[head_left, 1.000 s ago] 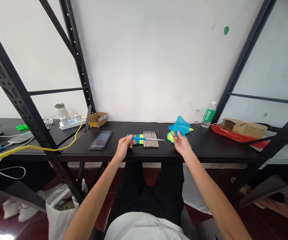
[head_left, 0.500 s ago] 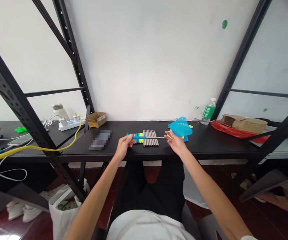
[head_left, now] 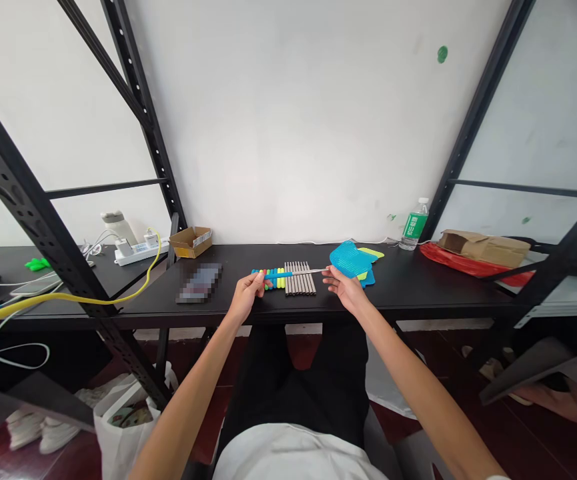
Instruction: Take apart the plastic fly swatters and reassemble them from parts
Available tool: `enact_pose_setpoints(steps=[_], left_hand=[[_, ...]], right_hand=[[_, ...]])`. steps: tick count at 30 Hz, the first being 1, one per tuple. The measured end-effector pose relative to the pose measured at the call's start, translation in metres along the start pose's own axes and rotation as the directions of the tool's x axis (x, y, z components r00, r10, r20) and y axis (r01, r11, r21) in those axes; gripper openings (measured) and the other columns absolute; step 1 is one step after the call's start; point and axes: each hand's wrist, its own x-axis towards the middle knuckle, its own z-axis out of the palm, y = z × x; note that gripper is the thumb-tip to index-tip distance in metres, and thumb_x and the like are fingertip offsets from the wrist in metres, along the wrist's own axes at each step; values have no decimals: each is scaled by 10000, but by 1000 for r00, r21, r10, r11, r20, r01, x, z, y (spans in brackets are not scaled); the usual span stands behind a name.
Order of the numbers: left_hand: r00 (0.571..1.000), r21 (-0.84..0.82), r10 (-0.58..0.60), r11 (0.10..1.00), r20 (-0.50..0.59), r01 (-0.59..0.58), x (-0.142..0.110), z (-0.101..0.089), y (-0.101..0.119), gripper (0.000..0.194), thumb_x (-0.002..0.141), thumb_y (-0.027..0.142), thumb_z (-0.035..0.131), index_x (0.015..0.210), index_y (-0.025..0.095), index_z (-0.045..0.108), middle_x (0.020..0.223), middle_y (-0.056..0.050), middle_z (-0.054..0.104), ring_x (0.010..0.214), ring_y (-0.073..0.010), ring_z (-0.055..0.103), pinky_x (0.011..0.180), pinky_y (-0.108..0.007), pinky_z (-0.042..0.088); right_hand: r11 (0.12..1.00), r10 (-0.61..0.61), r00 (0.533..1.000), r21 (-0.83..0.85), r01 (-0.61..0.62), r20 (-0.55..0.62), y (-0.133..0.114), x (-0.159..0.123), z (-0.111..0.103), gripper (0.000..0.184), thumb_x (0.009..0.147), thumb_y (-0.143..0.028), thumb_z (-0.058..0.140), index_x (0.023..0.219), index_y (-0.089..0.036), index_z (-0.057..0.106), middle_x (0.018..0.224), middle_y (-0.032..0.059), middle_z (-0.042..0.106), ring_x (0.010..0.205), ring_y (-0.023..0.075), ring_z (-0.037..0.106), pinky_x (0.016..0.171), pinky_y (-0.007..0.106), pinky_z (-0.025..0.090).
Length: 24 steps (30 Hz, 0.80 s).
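Note:
My left hand [head_left: 248, 290] is closed round the blue grip of a telescopic rod [head_left: 281, 275], held level just above the table. With thumb and finger, my right hand [head_left: 344, 285] pinches the thin metal tip at its right end; the other fingers are loosely curled. Under the rod lies a row of metal rods [head_left: 300, 285], side by side, with blue, yellow and red grips [head_left: 279, 283] partly covered by my left hand. Just beyond my right hand lie flat blue and yellow-green mesh paddles [head_left: 349, 259], like fly-swatter heads, overlapping.
On the black table [head_left: 408, 287] sit a blurred phone [head_left: 199, 283] and an open cardboard box [head_left: 191, 242] at left. A water bottle [head_left: 415, 225] and a carton on red plastic [head_left: 483, 250] stand right. A yellow cable [head_left: 138, 288] crosses the left post.
My right hand has shifted slightly left onto the rod's tip. The upper blue mesh paddle has dropped lower and turned, showing more yellow-green behind it. My left hand keeps its hold.

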Motion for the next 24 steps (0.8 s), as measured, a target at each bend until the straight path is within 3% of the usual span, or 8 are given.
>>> enact_pose_setpoints(steps=[4,11,20,24], left_hand=[[1000,27,12,1000,1,-12,-1,0,1,461,903,553,562,645,182,657,637,-39,611,566,-147,455,590,-281,358],[997,129,36,991,68,-44,-1,0,3,444,931,542,528,777,182,736,574,-17,549,589,-162,467,649,-287,371],[992,163,9,986,128,-30,-3,2,10,408,904,519,569,742,180,727,613,-30,603,577,-159,488,625,-286,388],[991,120,-34,993,129,19,-3,4,10,301,837,476,671,871,185,741,764,-54,704,603,-155,525,598,-280,412]], right_hand=[[998,-16,997,-58,20,73,2,-1,-1,337,684,-437,856,879,-182,755,730,14,711,558,89,626,462,186,436],[999,-12,1000,-43,13,28,3,1,-2,330,669,-437,859,853,-185,751,765,36,737,605,116,660,499,202,459],[1000,10,1000,29,-11,8,-3,-2,-2,323,661,-427,872,830,-186,739,747,20,719,600,102,643,503,199,461],[999,12,1000,54,-11,-12,-4,-1,-1,319,657,-422,873,820,-189,729,731,10,708,584,100,634,492,201,459]])
